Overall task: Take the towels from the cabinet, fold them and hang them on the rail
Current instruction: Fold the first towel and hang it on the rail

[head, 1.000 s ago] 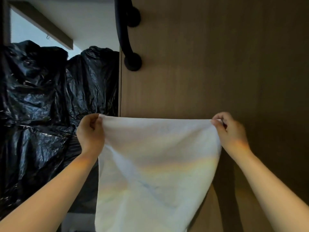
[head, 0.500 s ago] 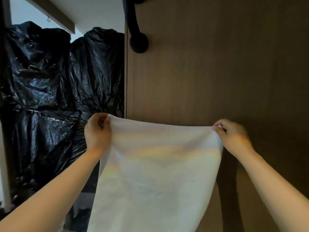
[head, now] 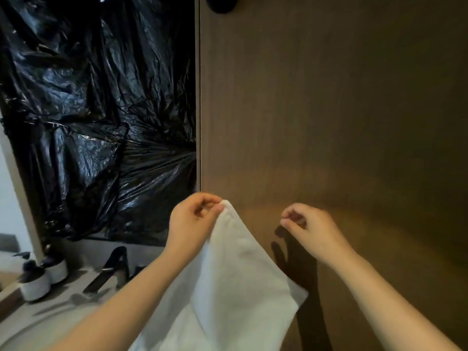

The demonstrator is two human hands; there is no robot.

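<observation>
Head view: one towel [head: 235,287], left fingers [head: 206,198] pinching its corner, right fingers [head: 296,209] curled empty.

White towel [head: 235,287], black plastic sheeting [head: 96,117].

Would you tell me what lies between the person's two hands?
Head view: only the brown wooden door shows between the left hand, pinching the white towel, and the right hand.
</observation>
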